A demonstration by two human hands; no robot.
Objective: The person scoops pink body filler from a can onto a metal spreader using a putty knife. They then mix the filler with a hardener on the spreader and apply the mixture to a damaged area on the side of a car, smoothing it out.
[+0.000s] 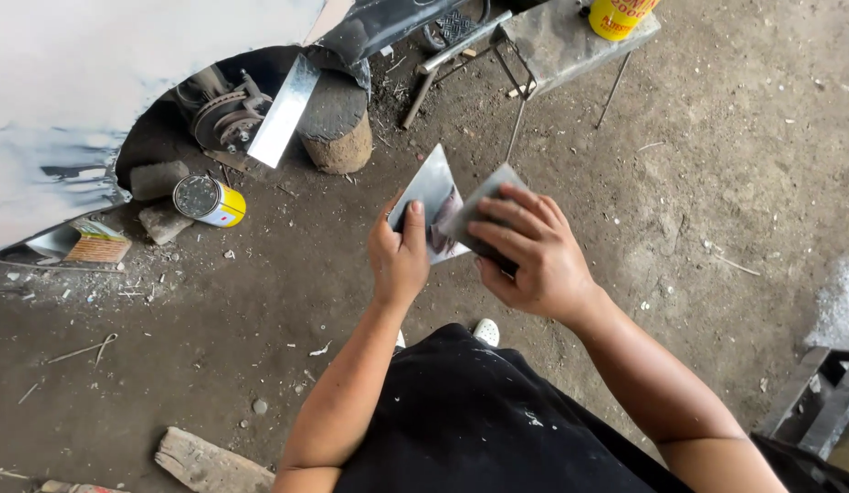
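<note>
**Holding 2 metal spreaders over a dirt floor**

Looking down from the head camera, the person's 2 bare hands meet in front of a black, paint-flecked garment (470, 411). The left hand (399, 257) is closed on a flat, shiny metal plate (431, 194), thumb lying up its near face and fingers hidden behind it; the plate stands tilted, one corner pointing up. A smear of grey-pink paste (445, 224) sits on the plate's lower right part. The right hand (527, 251) is wrapped around a second, darker grey blade (484, 208), 4 fingers spread across its top, thumb underneath. The edge of this blade rests against the plate right at the paste, so the 2 tools touch.

Farther up the view, the white body panel of a car (95, 82) fills the upper left, and its open wheel arch shows a bare brake disc (225, 117). A strip of sheet metal (283, 111) leans against the arch, just beside a round wooden stump (336, 123) set under the car's body. Near the arch on the ground lies a yellow tin (210, 201) on its side, with stones next to it. A small metal stand (561, 41) carries another yellow can (618, 14) at the top edge. A piece of wood (205, 464) lies at the lower left, and the toe of a white shoe (485, 330) peeks out below the hands.
</note>
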